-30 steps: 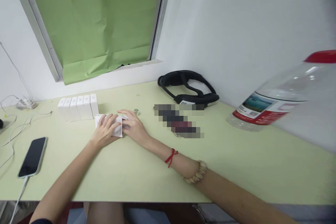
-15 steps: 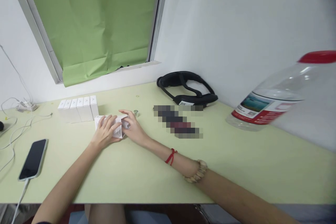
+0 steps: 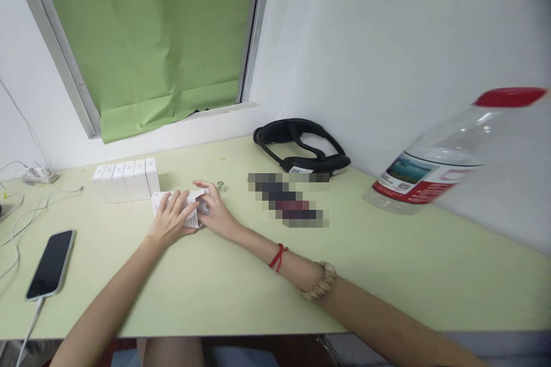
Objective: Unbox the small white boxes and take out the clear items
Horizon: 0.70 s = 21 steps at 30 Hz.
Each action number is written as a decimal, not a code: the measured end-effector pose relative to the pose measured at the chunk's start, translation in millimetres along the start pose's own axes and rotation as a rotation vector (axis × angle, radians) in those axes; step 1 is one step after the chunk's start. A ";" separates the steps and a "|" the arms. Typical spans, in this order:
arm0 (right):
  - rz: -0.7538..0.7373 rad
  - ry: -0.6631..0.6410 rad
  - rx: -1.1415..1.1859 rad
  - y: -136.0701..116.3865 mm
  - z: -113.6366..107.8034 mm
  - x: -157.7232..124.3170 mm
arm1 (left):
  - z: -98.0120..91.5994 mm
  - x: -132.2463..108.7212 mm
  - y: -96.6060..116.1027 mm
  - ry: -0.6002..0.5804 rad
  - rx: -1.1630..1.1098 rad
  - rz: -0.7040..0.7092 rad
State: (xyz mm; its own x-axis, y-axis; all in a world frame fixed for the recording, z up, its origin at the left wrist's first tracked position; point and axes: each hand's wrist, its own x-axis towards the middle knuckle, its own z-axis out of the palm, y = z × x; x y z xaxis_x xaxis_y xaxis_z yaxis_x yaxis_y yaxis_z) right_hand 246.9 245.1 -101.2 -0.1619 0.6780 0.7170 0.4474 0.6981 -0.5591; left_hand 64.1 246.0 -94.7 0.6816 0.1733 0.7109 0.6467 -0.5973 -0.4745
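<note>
Your left hand (image 3: 169, 219) grips the white box (image 3: 193, 219), inward of the counter's (image 3: 206, 292) near edge. Your right hand (image 3: 218, 218) now parts its fingers wider at the box's end; its grip is undetermined, work apparently unfinished.

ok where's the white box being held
In the head view, the white box is left of centre, held by the left hand, with the right hand at its right end, near the row of white boxes.

Left of the one bottle (image 3: 411, 178), you have six standing boxes (image 3: 138, 183), one nearer box (image 3: 192, 219), one phone (image 3: 50, 264) and two bracelets (image 3: 327, 280).
</note>
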 end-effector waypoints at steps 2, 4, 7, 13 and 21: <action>-0.017 0.005 -0.057 -0.3 -2.9 1.2 | 0.0 0.4 0.3 -0.014 0.006 0.011; -0.043 0.006 -0.109 -1.6 -5.8 2.2 | -0.8 1.8 0.3 -0.014 0.020 0.026; -0.074 0.000 -0.152 -4.3 -8.8 3.1 | -3.6 4.6 0.3 0.011 0.040 0.031; -0.113 -0.021 -0.183 -5.6 -9.1 3.7 | -10.1 8.0 3.4 0.008 0.061 -0.004; -0.093 0.023 -0.216 -11.2 -5.6 1.8 | -8.1 6.2 6.0 0.062 0.092 -0.130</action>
State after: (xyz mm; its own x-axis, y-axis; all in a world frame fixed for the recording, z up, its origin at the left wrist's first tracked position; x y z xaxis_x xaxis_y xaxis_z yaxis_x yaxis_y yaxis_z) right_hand 246.6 237.2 -91.3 -0.1919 0.6057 0.7722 0.6094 0.6903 -0.3900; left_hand 69.4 237.1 -88.9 0.5698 0.1935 0.7987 0.7582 -0.4987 -0.4200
